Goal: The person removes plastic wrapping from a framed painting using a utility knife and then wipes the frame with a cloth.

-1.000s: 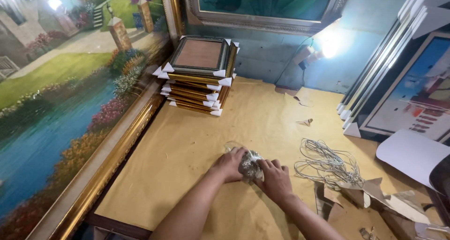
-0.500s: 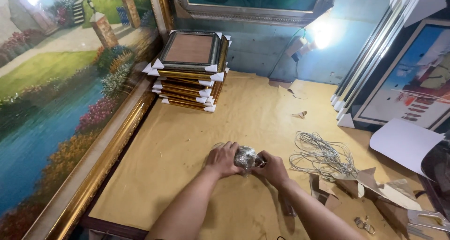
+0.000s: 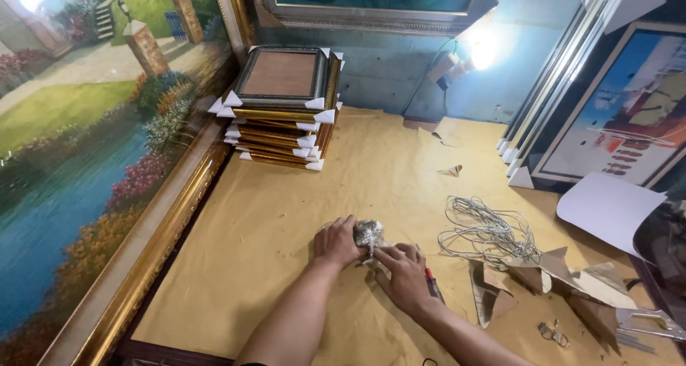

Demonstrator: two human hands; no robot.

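Brown kraft paper covers the worktable, which is hemmed in by framed pictures on three sides. Along its left edge leans a large landscape painting in a wide gold frame, and at the far left corner sits a stack of small gold picture frames with white cardboard corner guards, the top one lying face down. A silver-framed picture hangs on the blue wall behind, beside a bare glowing lamp bulb. More frames stand tilted against the right side.

Near the middle of the table, a little toward the near edge, both hands meet over a small crumpled clear plastic bag holding something greyish and glittery; what is inside cannot be made out. The left hand is curled closed around the bag's left side, pinning it to the paper. The right hand is half closed, its fingertips pinching the bag's near right edge. Just beside the right wrist lies a thin tool with a red part, mostly hidden.

To the right of the hands, well apart from them, a loose coil of pale hanging wire is spread on the paper. Torn cardboard scraps lie beyond it toward the near right corner, with a white sheet at the right edge and small metal bits close to the near edge
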